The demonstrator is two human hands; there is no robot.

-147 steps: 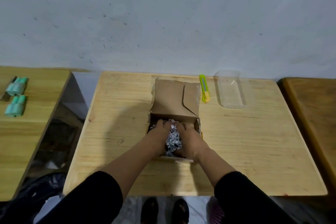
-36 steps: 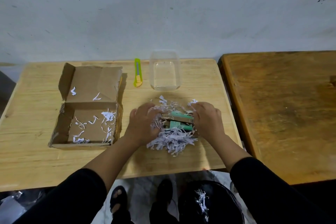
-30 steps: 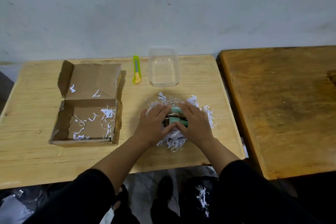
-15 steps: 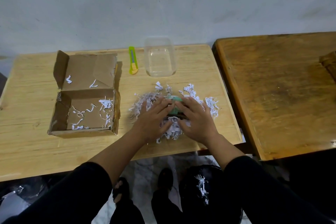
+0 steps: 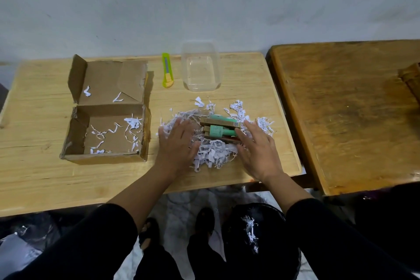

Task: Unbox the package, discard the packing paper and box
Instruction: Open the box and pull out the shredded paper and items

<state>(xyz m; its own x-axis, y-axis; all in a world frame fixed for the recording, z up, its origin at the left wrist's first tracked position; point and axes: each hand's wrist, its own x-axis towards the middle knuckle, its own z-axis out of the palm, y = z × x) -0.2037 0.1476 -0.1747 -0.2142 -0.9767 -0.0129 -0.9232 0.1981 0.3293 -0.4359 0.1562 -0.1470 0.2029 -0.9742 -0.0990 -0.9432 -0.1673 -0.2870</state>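
An open cardboard box sits on the left of the light wooden table, its lid folded back, with a few white shreds inside. A heap of shredded white packing paper lies to its right. On the heap rest small green and brown items. My left hand lies flat on the left side of the heap, fingers spread. My right hand lies flat on the right side, fingers spread. Neither hand grips anything.
A yellow-green utility knife and a clear plastic container stand at the table's back edge. A darker wooden table adjoins on the right. A black bin bag with some shreds in it sits on the floor below.
The paper heap with the items came out of the box onto the table. In the last half second my hands slid apart off the middle, uncovering the green and brown items.
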